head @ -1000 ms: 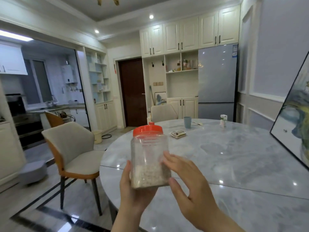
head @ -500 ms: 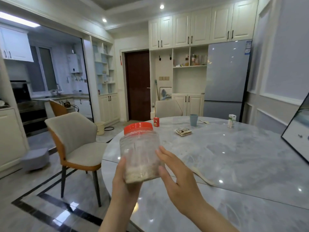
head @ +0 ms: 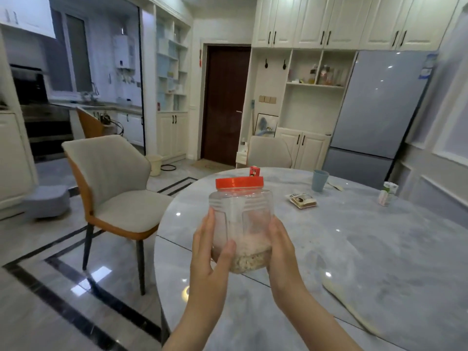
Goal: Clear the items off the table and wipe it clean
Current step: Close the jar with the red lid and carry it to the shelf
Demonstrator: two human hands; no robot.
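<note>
Jar (head: 241, 224): clear plastic with a red lid (head: 239, 182), grains at the bottom, held upright above the near left edge of the table (head: 379, 249).
Left hand (head: 210, 252): fingers curled around the jar's left side.
Right hand (head: 281, 247): fingers pressed on its right side.
Far on the table: blue cup (head: 320, 180), snack packet (head: 302, 200), small red box (head: 255, 171).
Left of the table: chair (head: 116, 188).

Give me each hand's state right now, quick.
Left hand: closed on the jar, thumb in front.
Right hand: pressed against the jar's other side, sharing the hold.
</note>
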